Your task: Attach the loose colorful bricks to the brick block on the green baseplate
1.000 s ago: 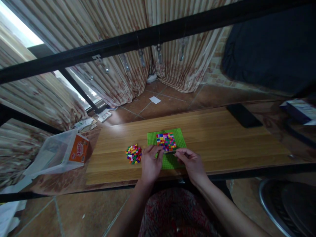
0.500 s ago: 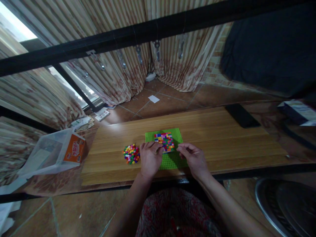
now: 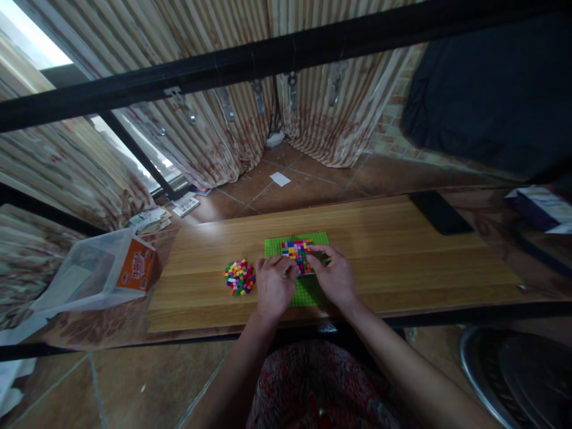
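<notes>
Right hand (image 3: 335, 277) now over bricks (image 3: 297, 250); orange label (image 3: 136, 266) illegible

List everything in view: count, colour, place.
Baseplate: one, green, on board
Set bricks: many, multicoloured, on baseplate
Loose bricks: many, multicoloured, left of baseplate
Board: one, brown, under baseplate
Flat slab: one, black, board's far right
Plastic box: one, clear, left of board
Carton: one, mostly white, right edge
Paper: one sheet, white, floor beyond board
Curtains: several, striped beige, behind
Bar: one, black, across top
Clips: several, silvery, below bar
Cover: one, dark, upper right
Round object: one, dark, lower right
Left hand: one, bare, over baseplate
Right hand: one, bare, by set bricks
</notes>
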### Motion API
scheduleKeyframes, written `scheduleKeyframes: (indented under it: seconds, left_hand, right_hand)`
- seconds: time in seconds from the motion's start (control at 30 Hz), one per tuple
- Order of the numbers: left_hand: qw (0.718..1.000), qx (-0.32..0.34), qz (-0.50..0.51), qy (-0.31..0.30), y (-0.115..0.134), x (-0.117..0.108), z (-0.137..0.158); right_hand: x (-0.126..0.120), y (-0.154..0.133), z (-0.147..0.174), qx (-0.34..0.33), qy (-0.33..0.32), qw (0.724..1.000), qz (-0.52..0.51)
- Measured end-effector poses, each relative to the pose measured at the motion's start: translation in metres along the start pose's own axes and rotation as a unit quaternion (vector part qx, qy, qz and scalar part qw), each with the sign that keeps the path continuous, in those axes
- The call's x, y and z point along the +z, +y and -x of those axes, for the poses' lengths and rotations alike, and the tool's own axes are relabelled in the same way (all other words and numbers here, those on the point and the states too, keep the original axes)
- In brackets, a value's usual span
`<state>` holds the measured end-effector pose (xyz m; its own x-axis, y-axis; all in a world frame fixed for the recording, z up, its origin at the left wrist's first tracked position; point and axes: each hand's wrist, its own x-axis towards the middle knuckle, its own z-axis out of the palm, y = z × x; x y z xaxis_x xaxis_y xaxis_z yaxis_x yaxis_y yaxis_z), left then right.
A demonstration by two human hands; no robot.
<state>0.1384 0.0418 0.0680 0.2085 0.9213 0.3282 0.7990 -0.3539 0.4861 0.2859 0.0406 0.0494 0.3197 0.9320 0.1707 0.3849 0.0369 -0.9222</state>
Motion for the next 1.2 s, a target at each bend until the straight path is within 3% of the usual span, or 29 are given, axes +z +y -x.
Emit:
scheduleKeyframes:
  seconds: [0.33, 1.0, 1.2]
  left_hand:
    - [0.999, 0.004, -0.033, 0.013, 0.002, 0.004, 0.005]
    - [0.998, -0.007, -0.058, 0.013, 0.007, 0.006, 0.004]
    - [0.997, -0.028, -0.029, 0.062, -0.016, -0.009, 0.034]
  right_hand:
    - [0.016, 0.004, 0.001, 0.002, 0.005, 1.0, 0.026]
    - [0.021, 0.004, -0.002, -0.017, 0.0, 0.999, 0.05]
    - [0.002, 0.019, -0.002, -0.026, -0.002, 0.999, -0.035]
